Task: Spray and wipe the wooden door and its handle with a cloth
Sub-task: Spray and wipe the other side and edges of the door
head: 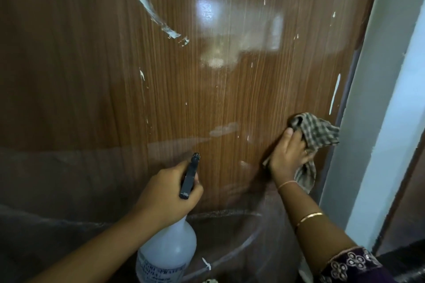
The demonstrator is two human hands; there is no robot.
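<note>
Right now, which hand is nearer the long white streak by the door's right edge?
Right. The right hand, gripping the checked cloth, is just below and left of the streak; the left hand, holding the spray bottle, is much farther down-left.

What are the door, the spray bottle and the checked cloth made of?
The door looks like wood or wood-look laminate with a glossy finish: it has straight grain lines and bright reflections. The spray bottle has a cloudy, half see-through plastic body and a black, plastic-looking trigger head. The checked cloth is soft woven fabric, maybe cotton: it crumples in folds.
</note>
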